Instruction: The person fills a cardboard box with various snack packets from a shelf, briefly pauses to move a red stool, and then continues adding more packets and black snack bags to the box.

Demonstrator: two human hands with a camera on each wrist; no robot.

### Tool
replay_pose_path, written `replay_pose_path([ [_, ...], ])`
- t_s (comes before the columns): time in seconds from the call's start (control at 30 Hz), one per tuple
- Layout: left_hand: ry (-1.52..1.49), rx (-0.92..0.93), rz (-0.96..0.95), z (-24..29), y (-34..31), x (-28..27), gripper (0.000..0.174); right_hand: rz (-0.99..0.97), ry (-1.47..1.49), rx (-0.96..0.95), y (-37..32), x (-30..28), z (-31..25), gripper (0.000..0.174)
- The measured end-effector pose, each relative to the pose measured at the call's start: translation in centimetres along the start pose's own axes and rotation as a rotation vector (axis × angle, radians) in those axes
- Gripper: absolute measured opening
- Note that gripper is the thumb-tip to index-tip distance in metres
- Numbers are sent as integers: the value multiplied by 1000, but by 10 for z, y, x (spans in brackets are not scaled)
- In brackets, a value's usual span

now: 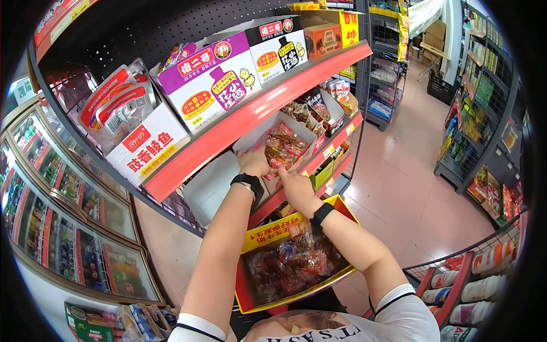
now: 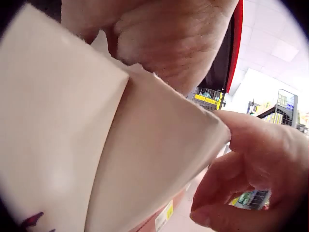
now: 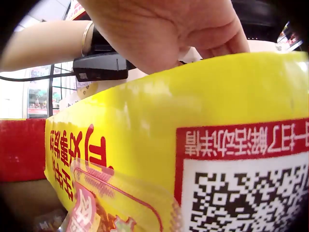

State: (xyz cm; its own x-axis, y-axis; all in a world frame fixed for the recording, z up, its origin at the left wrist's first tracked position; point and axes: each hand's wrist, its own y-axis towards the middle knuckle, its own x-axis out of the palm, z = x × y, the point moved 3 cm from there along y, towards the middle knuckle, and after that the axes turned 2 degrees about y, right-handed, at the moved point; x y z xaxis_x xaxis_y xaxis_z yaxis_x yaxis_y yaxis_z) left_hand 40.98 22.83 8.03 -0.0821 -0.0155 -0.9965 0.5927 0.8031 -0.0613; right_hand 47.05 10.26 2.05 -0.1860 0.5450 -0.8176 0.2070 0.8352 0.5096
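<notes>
A white open box [image 1: 245, 140] of clear-wrapped snack packets [image 1: 285, 145] sits on the middle shelf. My left hand [image 1: 254, 162] reaches over its near side onto the packets; its fingertips are hidden. In the left wrist view that palm [image 2: 169, 43] lies behind the box's torn cardboard edge [image 2: 154, 145]. My right hand [image 1: 298, 191] grips the box's front corner with bent fingers; the left wrist view shows this hand [image 2: 256, 169] at the corner. Below both forearms, a yellow-and-red box [image 1: 273, 232] holds many small wrapped packets [image 1: 296, 256]. Its yellow flap [image 3: 140, 106] partly hides my right hand [image 3: 178, 29].
Upper shelf: purple-and-white carton [image 1: 211, 80] and white carton of red packets [image 1: 145, 149]. An empty-looking white box [image 1: 213, 185] stands left of the snack box. Glass-door coolers [image 1: 74, 228] line the left; a wire rack [image 1: 478, 97] and tiled aisle floor [image 1: 399, 188] lie right.
</notes>
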Motion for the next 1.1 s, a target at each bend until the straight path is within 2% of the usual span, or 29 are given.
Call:
replay_pose_path([
  [0.23,-36,-24,93,-11,7,10,76,-42,-11,9,1,-2,-1,21],
  [0.33,-213,-31,145,-20,16,16,79,-56,-13,11,3,-3,-3,22],
  [0.5,-447,81,136,-34,35,28,84,-66,-4,21,5,0,-3,24],
  [0.6,-357,129,181,-33,30,26,84,-57,-3,24,4,1,-2,24],
  [0.73,-380,190,135,-32,22,20,86,-70,-9,38,5,-3,-4,25],
  [0.83,-206,227,226,-24,14,15,86,-95,-28,42,3,-6,-6,26],
  [0.9,-72,146,101,-19,11,15,74,-80,-27,35,2,-4,-4,26],
  [0.93,-72,154,102,-16,10,14,74,-66,-24,24,2,-3,-4,26],
  [1.03,-100,114,68,-13,8,13,53,-80,-53,40,1,-3,-4,25],
  [1.1,-62,123,56,-10,0,8,54,-77,-52,40,1,-4,-5,25],
])
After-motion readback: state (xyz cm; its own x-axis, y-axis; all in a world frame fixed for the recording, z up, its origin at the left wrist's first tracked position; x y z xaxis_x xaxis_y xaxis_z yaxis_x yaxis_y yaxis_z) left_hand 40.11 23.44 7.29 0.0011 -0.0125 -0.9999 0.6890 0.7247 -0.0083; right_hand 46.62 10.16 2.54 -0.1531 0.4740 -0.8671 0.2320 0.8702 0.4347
